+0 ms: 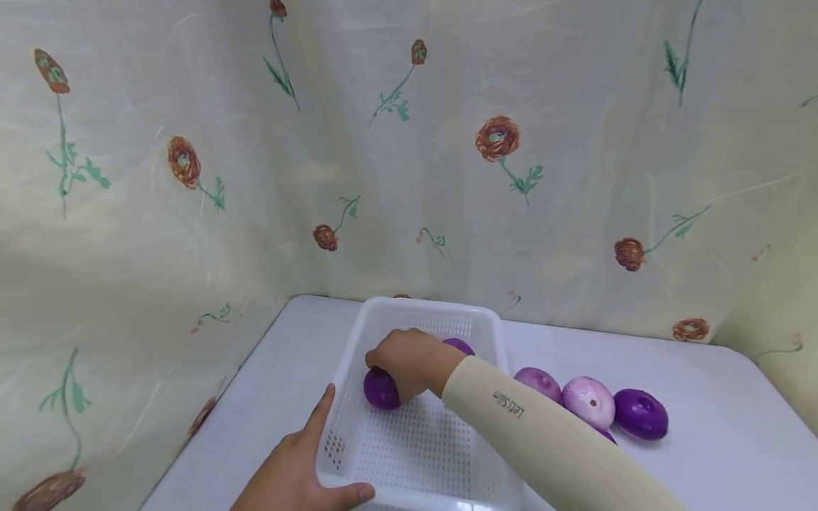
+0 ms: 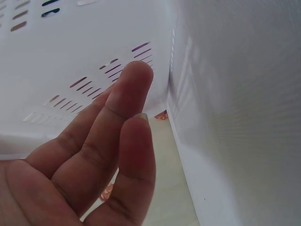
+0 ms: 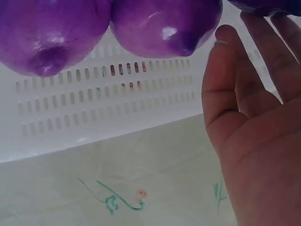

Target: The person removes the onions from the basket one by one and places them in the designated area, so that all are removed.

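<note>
Inside a white plastic basket (image 1: 441,433) with slotted walls, my right hand (image 1: 412,358) grips a purple onion (image 1: 381,389), fingers bent over it. In the right wrist view only the lower edge of that onion (image 3: 268,6) shows, at the fingertips. Two more purple onions (image 3: 164,28) lie against the basket's far wall in that view; in the head view one of them (image 1: 459,345) peeks out past my right wrist. My left hand (image 1: 294,461) rests at the basket's near left corner, thumb by the front rim. Its extended fingers (image 2: 134,84) lie along the outer wall.
Right of the basket, several onions sit on the white table (image 1: 716,454): a light purple one (image 1: 539,382), a pale peeled-looking one (image 1: 588,402), a dark purple one (image 1: 641,414) and another partly behind my sleeve. Flower-patterned sheeting (image 1: 409,177) hangs behind and beside the table.
</note>
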`<state>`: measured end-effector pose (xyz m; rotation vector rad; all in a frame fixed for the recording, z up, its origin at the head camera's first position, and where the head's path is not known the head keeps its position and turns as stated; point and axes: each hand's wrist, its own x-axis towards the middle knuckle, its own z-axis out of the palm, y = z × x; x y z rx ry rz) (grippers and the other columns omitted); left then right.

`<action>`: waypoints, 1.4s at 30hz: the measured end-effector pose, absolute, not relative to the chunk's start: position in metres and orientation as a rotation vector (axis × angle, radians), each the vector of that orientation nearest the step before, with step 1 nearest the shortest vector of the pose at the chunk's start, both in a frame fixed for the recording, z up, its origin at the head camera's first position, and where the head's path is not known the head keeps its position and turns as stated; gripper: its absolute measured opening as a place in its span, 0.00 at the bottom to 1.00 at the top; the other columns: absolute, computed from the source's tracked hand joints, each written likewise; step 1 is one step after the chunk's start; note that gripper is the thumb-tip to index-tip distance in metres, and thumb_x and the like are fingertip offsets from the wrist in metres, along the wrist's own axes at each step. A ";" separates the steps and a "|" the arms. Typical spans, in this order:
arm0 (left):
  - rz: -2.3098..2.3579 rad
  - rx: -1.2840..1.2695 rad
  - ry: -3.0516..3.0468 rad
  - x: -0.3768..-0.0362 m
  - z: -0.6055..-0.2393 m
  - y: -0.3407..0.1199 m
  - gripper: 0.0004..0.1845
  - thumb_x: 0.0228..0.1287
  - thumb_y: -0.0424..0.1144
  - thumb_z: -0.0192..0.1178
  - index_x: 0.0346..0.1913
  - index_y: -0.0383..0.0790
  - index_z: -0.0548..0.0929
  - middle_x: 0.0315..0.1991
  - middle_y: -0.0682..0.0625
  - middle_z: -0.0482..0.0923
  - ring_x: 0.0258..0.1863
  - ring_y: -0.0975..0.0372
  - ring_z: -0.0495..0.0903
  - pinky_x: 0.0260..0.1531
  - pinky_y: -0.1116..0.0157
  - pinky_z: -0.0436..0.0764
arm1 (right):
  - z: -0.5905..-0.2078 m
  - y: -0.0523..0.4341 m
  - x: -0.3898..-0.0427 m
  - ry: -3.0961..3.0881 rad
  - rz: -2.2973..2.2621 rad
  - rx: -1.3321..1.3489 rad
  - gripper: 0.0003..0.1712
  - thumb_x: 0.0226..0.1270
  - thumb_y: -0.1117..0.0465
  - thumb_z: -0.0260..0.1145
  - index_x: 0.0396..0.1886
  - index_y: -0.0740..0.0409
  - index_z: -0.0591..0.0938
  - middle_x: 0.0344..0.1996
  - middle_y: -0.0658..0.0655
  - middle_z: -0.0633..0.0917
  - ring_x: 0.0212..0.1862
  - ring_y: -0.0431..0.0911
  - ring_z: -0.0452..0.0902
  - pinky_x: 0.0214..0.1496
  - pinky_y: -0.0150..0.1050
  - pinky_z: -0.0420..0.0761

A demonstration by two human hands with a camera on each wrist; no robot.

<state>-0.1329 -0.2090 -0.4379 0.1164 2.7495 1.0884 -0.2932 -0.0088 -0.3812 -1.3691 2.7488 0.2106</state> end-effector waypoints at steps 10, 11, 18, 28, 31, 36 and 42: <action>1.082 0.107 2.769 -0.130 -0.436 -0.206 0.76 0.45 0.73 0.77 0.88 0.51 0.39 0.64 0.42 0.80 0.55 0.51 0.84 0.54 0.41 0.83 | -0.377 -0.009 -0.282 2.730 0.279 -1.370 0.27 0.49 0.49 0.88 0.46 0.42 0.83 0.30 0.41 0.82 0.34 0.37 0.78 0.45 0.35 0.83; 1.079 0.106 2.772 -0.130 -0.437 -0.206 0.76 0.45 0.73 0.78 0.88 0.51 0.39 0.64 0.42 0.80 0.55 0.50 0.84 0.54 0.41 0.83 | -0.376 -0.008 -0.281 2.723 0.267 -1.360 0.27 0.48 0.49 0.89 0.46 0.42 0.83 0.29 0.41 0.82 0.33 0.37 0.78 0.44 0.34 0.83; 1.072 0.143 2.794 -0.131 -0.439 -0.205 0.77 0.45 0.73 0.78 0.88 0.51 0.39 0.61 0.43 0.82 0.50 0.56 0.84 0.54 0.43 0.83 | -0.365 0.005 -0.272 2.666 0.188 -1.382 0.27 0.45 0.51 0.89 0.42 0.43 0.83 0.30 0.41 0.80 0.35 0.38 0.76 0.44 0.33 0.82; 1.124 0.156 2.776 -0.129 -0.438 -0.206 0.76 0.45 0.72 0.78 0.87 0.54 0.39 0.55 0.47 0.84 0.44 0.59 0.83 0.53 0.42 0.84 | -0.346 0.042 -0.267 2.590 -0.084 -1.474 0.33 0.41 0.53 0.88 0.49 0.45 0.83 0.41 0.41 0.79 0.45 0.37 0.75 0.48 0.31 0.80; 1.118 0.119 2.760 -0.130 -0.436 -0.206 0.76 0.45 0.72 0.79 0.87 0.54 0.39 0.55 0.46 0.84 0.45 0.58 0.84 0.52 0.42 0.84 | -0.339 0.059 -0.262 2.572 -0.154 -1.484 0.37 0.41 0.53 0.87 0.56 0.46 0.83 0.47 0.42 0.79 0.49 0.38 0.75 0.51 0.31 0.80; 1.126 0.073 2.740 -0.130 -0.434 -0.205 0.76 0.44 0.72 0.79 0.88 0.54 0.40 0.58 0.45 0.84 0.46 0.57 0.84 0.50 0.41 0.85 | -0.331 0.096 -0.253 2.599 -0.364 -1.439 0.41 0.42 0.52 0.84 0.62 0.42 0.82 0.53 0.41 0.78 0.54 0.38 0.74 0.53 0.33 0.82; 1.173 0.099 2.719 -0.129 -0.436 -0.204 0.75 0.45 0.70 0.80 0.87 0.57 0.39 0.58 0.47 0.83 0.46 0.57 0.84 0.50 0.41 0.85 | -0.324 0.150 -0.241 2.618 -0.634 -1.418 0.40 0.46 0.55 0.83 0.63 0.46 0.81 0.54 0.37 0.82 0.52 0.37 0.79 0.50 0.39 0.86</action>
